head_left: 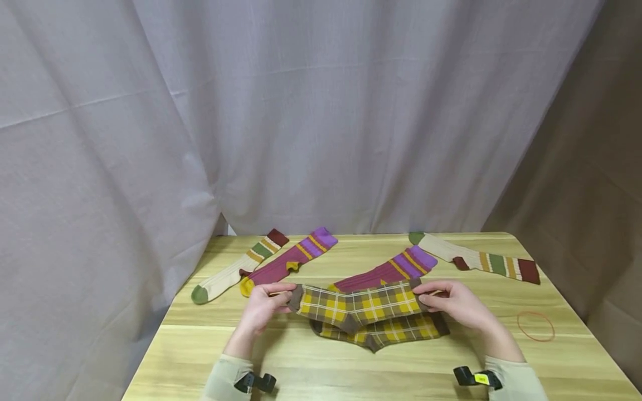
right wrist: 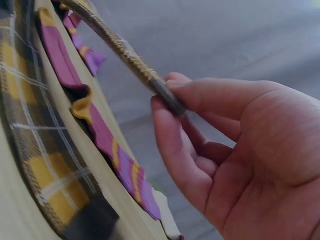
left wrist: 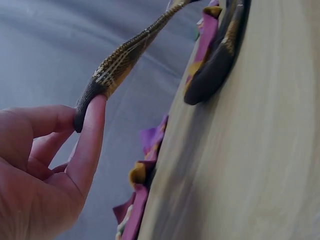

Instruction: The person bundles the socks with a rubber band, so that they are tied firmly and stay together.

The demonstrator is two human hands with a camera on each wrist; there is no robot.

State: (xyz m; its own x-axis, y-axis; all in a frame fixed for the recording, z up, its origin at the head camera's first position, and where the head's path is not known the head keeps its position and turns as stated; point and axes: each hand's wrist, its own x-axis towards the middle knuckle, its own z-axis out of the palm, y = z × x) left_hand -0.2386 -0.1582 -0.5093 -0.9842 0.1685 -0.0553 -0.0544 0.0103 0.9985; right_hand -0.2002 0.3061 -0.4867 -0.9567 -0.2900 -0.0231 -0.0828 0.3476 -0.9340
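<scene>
Between my two hands a yellow and brown plaid sock (head_left: 386,302) is stretched out sideways, held above the table. My left hand (head_left: 263,307) pinches its dark toe end between thumb and fingers. At the other end, my right hand (head_left: 458,303) pinches the dark cuff. A second, matching plaid sock (head_left: 401,328) lies flat on the table just below, partly hidden by the held one. In the right wrist view the lower plaid sock (right wrist: 55,170) rests on the wood, apart from the raised sock (right wrist: 125,55).
Behind lie two purple socks with yellow stripes (head_left: 283,262) (head_left: 396,270), one partly covered. Cream striped socks lie at the far left (head_left: 230,273) and far right (head_left: 481,259). An orange rubber band (head_left: 535,326) is on the wooden table (head_left: 321,379). Grey curtains (head_left: 321,111) hang behind.
</scene>
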